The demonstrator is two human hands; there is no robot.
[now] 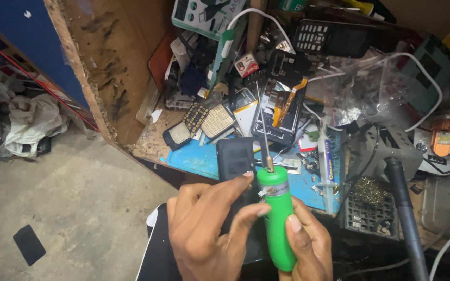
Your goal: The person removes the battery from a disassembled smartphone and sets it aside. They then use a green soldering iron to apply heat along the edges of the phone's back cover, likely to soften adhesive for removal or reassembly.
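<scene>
Both hands grip a green screwdriver upright above the blue mat: the right hand clasps its handle, and the left hand pinches its collar, a dark phone behind it. Steadying the collar should keep the thin shaft straight.

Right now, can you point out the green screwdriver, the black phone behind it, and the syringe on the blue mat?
green screwdriver (278, 218): head view, middle of its green handle.
black phone (234, 156): head view, upper part of its back.
syringe (327, 161): head view, middle of its clear barrel.
</scene>
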